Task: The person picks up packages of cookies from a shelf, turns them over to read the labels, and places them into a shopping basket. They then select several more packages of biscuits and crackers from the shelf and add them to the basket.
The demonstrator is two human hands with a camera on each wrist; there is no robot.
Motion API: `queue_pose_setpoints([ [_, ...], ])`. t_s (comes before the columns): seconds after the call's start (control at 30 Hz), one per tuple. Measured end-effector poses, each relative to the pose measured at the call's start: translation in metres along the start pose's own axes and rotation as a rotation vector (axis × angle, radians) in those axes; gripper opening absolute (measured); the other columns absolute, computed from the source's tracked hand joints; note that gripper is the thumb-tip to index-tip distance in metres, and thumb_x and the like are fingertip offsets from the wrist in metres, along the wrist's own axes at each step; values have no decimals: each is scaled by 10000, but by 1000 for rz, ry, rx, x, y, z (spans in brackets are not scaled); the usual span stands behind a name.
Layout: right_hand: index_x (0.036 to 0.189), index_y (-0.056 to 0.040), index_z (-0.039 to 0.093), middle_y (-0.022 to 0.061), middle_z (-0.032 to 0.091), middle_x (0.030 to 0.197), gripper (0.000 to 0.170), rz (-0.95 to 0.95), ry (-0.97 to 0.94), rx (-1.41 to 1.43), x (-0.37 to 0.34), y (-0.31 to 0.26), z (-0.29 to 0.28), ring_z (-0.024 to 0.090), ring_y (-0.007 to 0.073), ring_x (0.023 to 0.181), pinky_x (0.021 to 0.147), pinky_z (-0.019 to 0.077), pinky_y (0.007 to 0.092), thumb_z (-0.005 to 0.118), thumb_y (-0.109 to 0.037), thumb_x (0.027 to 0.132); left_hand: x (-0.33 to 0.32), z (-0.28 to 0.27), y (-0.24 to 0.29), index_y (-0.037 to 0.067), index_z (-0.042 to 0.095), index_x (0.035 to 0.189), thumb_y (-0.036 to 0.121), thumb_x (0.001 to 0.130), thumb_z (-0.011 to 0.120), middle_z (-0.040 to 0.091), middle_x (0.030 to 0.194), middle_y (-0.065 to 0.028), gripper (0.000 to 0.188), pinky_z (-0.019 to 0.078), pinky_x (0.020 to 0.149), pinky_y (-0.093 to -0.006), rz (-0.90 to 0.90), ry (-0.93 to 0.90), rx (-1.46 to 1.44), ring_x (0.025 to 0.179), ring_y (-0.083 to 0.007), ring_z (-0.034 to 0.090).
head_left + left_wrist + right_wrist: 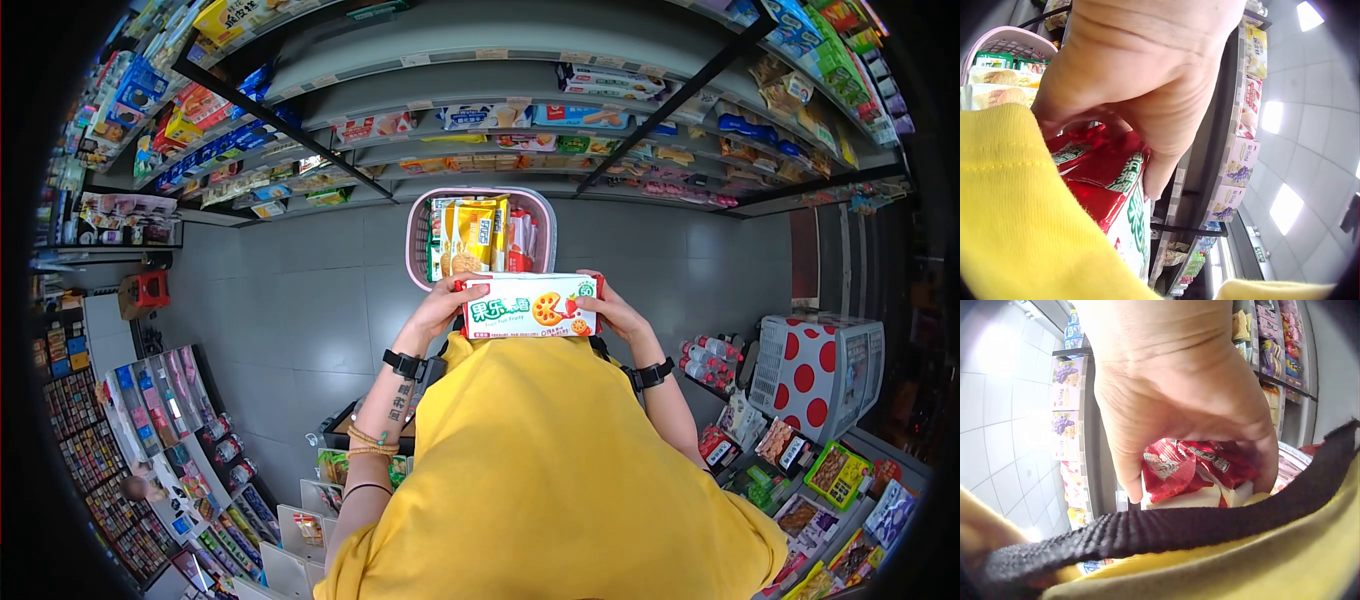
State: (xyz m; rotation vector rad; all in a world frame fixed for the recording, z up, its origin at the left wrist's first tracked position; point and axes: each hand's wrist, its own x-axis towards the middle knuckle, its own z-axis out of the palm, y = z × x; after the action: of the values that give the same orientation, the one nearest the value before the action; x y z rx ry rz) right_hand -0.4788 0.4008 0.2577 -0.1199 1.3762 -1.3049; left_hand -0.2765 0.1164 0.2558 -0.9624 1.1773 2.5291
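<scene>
A white and red snack packet (pixel 530 308) with a picture of a round biscuit and a strawberry is held up in front of the yellow shirt. My left hand (pixel 441 305) grips its left end, thumb over the printed face. At the opposite end my right hand (pixel 617 312) holds it the same way. In the left wrist view the left hand (pixel 1141 75) curls over the packet's shiny red end (pixel 1100 169). The right wrist view has the right hand (pixel 1185 394) around the other crinkled red end (pixel 1179 465). Just beyond stands a pink basket (pixel 412 240) with several packets inside.
Ahead runs a long shelf rack (pixel 400 70) with packaged snacks on its tiers. A spotted white and red cabinet (pixel 805 375) and snack displays stand at the right. Another display stand (pixel 165 420) is at the left. Grey floor tiles (pixel 280 300) surround the basket.
</scene>
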Motion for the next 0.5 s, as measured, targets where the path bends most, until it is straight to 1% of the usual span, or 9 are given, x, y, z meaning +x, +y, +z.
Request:
queue_pose_setpoints([
  [0.2, 1454, -79, 308, 136, 516, 1338, 797, 10, 14, 2, 1, -4, 2, 535, 228, 1238, 1031, 471, 364, 768, -283, 837, 4, -2, -2, -46, 629, 1184, 135, 884, 732, 696, 1079, -119, 365, 565, 842, -282, -15, 9, -15, 959, -171, 680],
  [0.5, 1448, -82, 323, 130, 517, 1340, 773, 16, 22, 10, 2, -4, 2, 542, 223, 1232, 1023, 479, 362, 765, -276, 844, 4, 2, 0, -36, 619, 1209, 133, 878, 736, 689, 1110, -121, 390, 560, 875, -286, -17, 8, -11, 992, -174, 676],
])
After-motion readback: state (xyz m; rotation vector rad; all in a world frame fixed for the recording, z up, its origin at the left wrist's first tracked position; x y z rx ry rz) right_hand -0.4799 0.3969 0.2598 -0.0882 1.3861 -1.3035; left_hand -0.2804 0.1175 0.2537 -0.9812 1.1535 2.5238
